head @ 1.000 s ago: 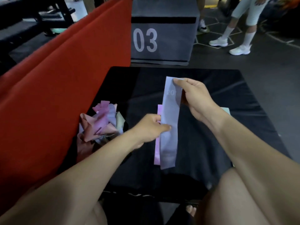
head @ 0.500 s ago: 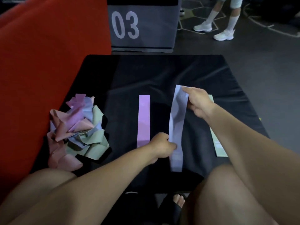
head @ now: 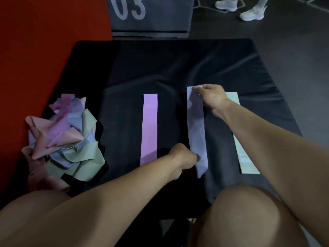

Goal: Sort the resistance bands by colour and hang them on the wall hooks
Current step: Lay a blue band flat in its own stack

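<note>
**Three bands laid out, one held at both ends**

At the far left a red mat point(head: 44, 50) borders the black surface point(head: 178, 68). A crumpled pile of bands point(head: 65, 136) sits at the surface's left edge, pink, purple, blue and green tangled together; its count cannot be told. A bare strip separates it from the purple band point(head: 149, 129), lying flat and straight, faint print near its top unreadable. The left hand point(head: 185, 157) pinches the near end of the blue band point(head: 196, 129); the right hand point(head: 211, 97) pinches its far end. The green band point(head: 249, 163) lies flat, apparently straight, partly hidden under the right forearm. Beyond, open surface reaches a grey box point(head: 151, 15), cut off above.
</note>
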